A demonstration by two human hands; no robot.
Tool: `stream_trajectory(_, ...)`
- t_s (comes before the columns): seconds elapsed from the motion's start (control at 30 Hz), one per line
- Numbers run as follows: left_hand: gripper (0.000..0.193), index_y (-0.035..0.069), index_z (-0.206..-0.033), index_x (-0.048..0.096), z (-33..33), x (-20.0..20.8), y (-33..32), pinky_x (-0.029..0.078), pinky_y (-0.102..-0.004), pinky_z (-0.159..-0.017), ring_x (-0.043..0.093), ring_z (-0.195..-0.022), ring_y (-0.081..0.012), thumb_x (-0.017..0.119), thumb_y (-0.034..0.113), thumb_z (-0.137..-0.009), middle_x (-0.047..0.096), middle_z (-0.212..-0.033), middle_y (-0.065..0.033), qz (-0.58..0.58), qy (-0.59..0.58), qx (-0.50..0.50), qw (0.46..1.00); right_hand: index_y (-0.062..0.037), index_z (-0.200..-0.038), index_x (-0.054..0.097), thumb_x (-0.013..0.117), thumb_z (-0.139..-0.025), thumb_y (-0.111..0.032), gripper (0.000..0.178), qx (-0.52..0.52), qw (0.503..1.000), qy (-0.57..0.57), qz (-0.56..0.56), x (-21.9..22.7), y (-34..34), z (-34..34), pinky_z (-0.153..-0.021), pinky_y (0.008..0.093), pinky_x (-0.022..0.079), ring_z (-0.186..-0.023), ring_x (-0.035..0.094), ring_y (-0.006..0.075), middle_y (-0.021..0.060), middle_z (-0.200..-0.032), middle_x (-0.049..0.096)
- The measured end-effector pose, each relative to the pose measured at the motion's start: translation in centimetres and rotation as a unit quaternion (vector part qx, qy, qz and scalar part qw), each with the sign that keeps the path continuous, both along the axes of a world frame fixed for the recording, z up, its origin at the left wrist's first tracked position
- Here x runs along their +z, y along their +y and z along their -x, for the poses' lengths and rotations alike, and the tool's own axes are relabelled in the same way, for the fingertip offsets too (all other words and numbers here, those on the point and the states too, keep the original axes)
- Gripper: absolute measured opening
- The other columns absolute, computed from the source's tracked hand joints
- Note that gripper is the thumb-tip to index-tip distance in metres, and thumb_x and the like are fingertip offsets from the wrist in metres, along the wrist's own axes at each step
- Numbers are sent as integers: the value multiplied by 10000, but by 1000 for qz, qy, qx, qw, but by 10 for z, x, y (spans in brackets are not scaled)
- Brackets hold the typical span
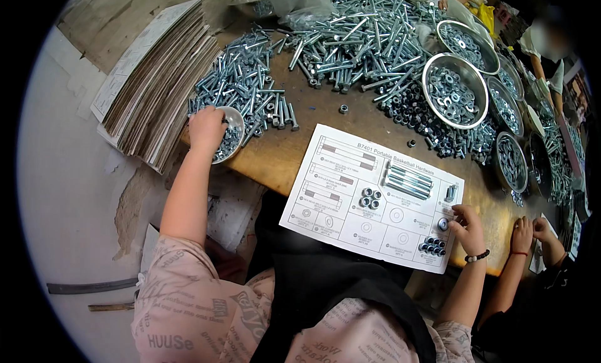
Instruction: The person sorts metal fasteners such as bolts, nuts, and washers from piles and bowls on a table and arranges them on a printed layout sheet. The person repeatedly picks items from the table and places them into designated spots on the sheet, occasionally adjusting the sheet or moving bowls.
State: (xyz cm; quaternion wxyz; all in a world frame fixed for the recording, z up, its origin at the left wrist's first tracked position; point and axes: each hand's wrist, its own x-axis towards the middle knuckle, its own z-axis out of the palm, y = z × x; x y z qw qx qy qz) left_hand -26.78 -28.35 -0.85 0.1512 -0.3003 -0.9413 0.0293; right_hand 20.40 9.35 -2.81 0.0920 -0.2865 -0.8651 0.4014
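Lying at a slant across the near edge of the surface [269, 165], a printed card [347, 228] is kept facing the wearer, perhaps so that its outlined boxes can be read easily. Within those boxes, long bolts [408, 180] are laid side by side, four nuts [370, 199] are grouped just left of them, and dark-centred nuts [433, 246] are set in rows at the near right corner; each kind is apparently kept to its own box so that it can be checked at a glance. By the card's right edge, the right hand [469, 231] is held partly open, its fingers curved beside a round piece [443, 224]; whether this is touched cannot be told. To the left, the left hand [208, 130] is bent over the rim of a pale bowl [235, 117] of small hardware, its fingers curled; whether anything is gripped cannot be made out. Loose bolts [250, 68] are heaped just beyond, and a metal bowl [435, 70] of washers is placed on the far right, probably to keep loose parts within reach.
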Motion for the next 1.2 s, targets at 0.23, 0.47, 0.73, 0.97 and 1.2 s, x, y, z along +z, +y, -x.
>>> stream_trajectory(0.23, 170, 105, -777, 618, 2, 0, 8, 401, -404, -737, 569, -829, -258, 704, 183, -653, 585, -815, -56, 12, -25, 1, 1000, -19, -1021, 558, 641, -705, 3, 327, -25, 999, 27, -19, 11, -5, 1, -634, 240, 419, -693, 485, 113, 48, -869, 523)
stream_trajectory(0.47, 152, 30, -844, 596, -54, 24, 35, 462, -347, -678, 582, -759, -273, 637, 121, -730, 599, -785, -124, -240, -155, -122, 951, -12, -985, 577, 636, -722, -20, 270, -44, 997, 64, -30, 20, -16, 8, -625, 236, 414, -683, 483, 114, 46, -857, 535)
stream_trajectory(0.73, 140, 30, -826, 601, -152, 8, 63, 464, -346, -665, 592, -733, -256, 622, 103, -709, 594, -766, -109, -7, -487, -310, 817, -8, -953, 583, 626, -706, 4, 251, -6, 995, 92, -32, 23, -28, 29, -617, 238, 422, -679, 508, 122, 50, -833, 547)
stream_trajectory(0.97, 186, 52, -877, 604, -155, 12, 59, 460, -391, -697, 584, -813, -288, 617, 143, -715, 605, -815, -107, 15, -466, -339, 817, -7, -950, 581, 625, -707, 10, 247, -14, 997, 79, -15, 17, -29, 26, -621, 238, 426, -684, 509, 116, 46, -837, 547)
stream_trajectory(1.2, 298, 57, -965, 597, -149, 17, 56, 457, -364, -740, 579, -847, -270, 650, 217, -720, 595, -888, -110, 10, -494, -299, 817, -8, -963, 582, 618, -742, -5, 224, -48, 997, 64, 14, 8, -25, 27, -635, 239, 432, -683, 506, 113, 43, -839, 544)
